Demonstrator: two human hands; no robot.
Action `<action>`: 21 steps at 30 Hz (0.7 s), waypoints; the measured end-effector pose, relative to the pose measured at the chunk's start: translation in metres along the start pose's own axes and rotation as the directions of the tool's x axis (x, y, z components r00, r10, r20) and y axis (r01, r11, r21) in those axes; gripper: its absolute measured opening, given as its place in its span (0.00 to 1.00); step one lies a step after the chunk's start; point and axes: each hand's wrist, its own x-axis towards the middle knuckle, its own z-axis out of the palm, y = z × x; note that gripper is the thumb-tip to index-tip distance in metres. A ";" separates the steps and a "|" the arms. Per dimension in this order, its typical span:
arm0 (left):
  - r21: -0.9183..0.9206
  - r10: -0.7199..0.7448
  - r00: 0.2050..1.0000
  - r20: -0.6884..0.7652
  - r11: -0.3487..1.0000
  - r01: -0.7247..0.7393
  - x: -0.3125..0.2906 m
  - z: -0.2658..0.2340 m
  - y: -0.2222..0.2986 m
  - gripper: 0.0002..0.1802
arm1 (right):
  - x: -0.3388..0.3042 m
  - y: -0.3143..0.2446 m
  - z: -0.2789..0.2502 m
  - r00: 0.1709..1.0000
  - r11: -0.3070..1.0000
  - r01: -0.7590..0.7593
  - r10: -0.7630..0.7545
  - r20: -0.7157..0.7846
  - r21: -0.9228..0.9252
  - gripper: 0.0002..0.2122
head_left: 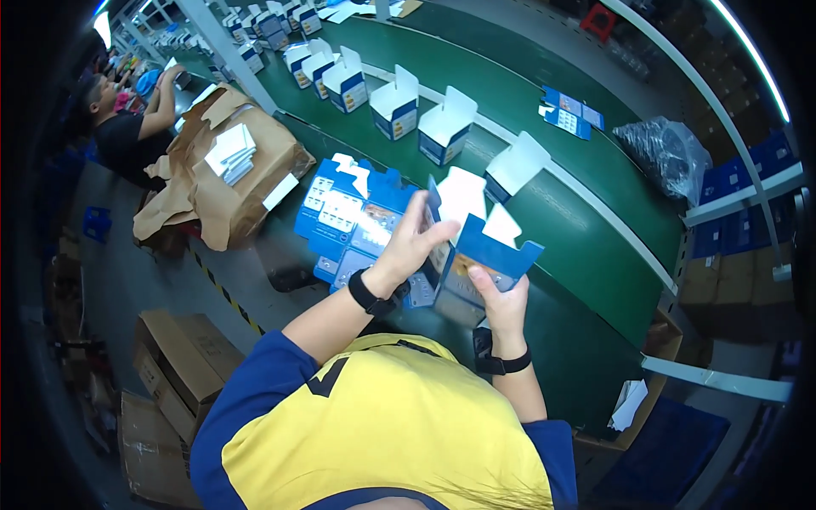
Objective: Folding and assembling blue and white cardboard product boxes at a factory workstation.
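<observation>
A blue-and-white printed carton (pixel 490 247) is between my hands in front of my chest, its flaps standing up and its white inside showing. On its left side my left hand (pixel 410 245) grips a panel, thumb stretched toward the top edge. My right hand (pixel 504 308) holds the right side, with the thumb pressed on the printed front. Just left of the carton, partly under my left forearm, lies a pile of flat unfolded cartons (pixel 367 223). The carton's base is blurred.
Open-topped cartons (pixel 446 124) stand in a row along the green conveyor table (pixel 586 246). Flat cartons (pixel 571 113) and a clear plastic bag (pixel 665 157) lie beyond. A brown paper-wrapped stack (pixel 263 153) with white folded sheets stands left, near another person (pixel 127 127). Cardboard boxes (pixel 183 357) stand lower left.
</observation>
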 end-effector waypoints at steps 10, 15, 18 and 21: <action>0.089 -0.075 0.809 0.583 0.996 0.028 -0.052 0.034 -0.002 0.62 | -0.034 -0.041 -0.020 0.926 0.936 0.284 -0.211 -0.312 0.208 0.66; 0.374 0.205 0.794 0.573 0.796 -0.475 -0.029 0.034 0.015 0.59 | -0.056 -0.068 -0.026 0.960 0.917 0.268 -0.231 -0.156 0.296 0.63; 0.296 0.403 0.694 0.597 0.693 -0.657 -0.019 0.033 0.012 0.56 | -0.054 -0.064 -0.039 0.943 0.908 0.331 -0.324 -0.069 0.256 0.59; 0.321 0.386 0.682 0.621 0.669 -0.671 -0.024 0.038 0.015 0.53 | -0.056 -0.065 -0.040 0.957 0.935 0.290 -0.279 -0.084 0.202 0.54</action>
